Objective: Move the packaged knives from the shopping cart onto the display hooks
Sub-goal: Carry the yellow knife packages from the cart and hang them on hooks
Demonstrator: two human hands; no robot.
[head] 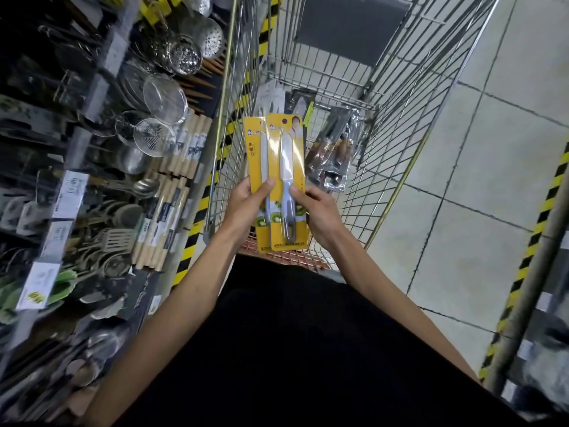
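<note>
The fetching step is under way: two yellow knife packs are being held over the cart, with the left hand and right hand each keeping a closed grip on them. More packs are lying at 1 o'clock. Next is probably turning to the shelf at 9 o'clock, seeking a hook.

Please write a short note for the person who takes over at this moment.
Left hand and right hand both grip two overlapping yellow knife packs above the cart.
More packaged knives lie inside the cart.
Done: two packs lifted out.
Left: hang these, then the rest; the hooks are not clearly in view.
</note>
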